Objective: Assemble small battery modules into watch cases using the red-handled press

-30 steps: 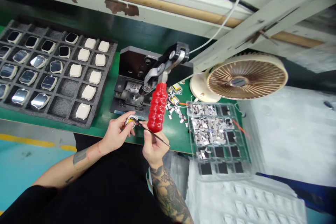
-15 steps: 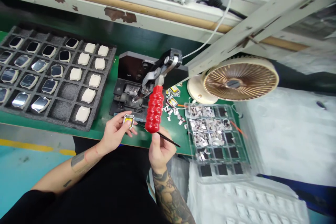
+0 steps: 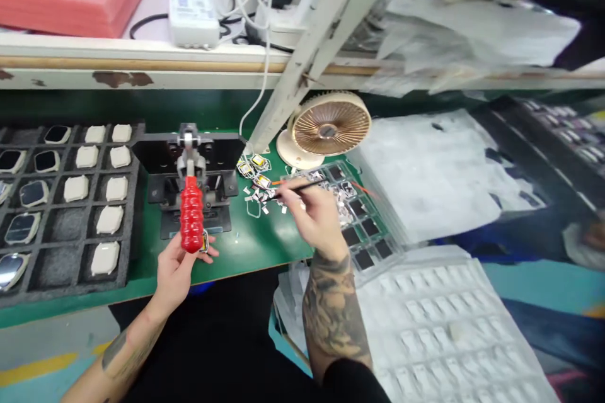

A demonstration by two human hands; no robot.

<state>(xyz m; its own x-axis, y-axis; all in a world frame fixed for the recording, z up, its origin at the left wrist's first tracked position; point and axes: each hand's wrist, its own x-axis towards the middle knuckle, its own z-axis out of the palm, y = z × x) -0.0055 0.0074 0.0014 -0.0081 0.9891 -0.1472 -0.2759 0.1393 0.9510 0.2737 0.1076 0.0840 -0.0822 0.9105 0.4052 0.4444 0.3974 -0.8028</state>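
Note:
My left hand (image 3: pixel 174 271) is closed around a small watch case (image 3: pixel 205 242) with a yellow part inside, just below the press. The press's red ribbed handle (image 3: pixel 191 214) hides part of the case and of my fingers. Black tweezers (image 3: pixel 309 184) are pinched in my right hand (image 3: pixel 317 214). Their tips point left and down among small white pieces (image 3: pixel 254 192) scattered on the green bench. Whether the tips grip a piece, I cannot tell. Several watch cases with wires (image 3: pixel 259 162) lie behind those pieces.
A dark foam tray (image 3: pixel 61 267) with watches stands left. The black toggle press (image 3: pixel 155 154) is mid-bench. A fan (image 3: pixel 328 129) stands behind the clear compartment tray (image 3: pixel 378 227). White sheets (image 3: pixel 425 182) lie right. Above runs a shelf with a pink foam tray (image 3: pixel 108 16).
The view has swung to the right. My right hand has moved with the tweezers from beside the press handle to the scattered white pieces. My left hand still holds the watch case.

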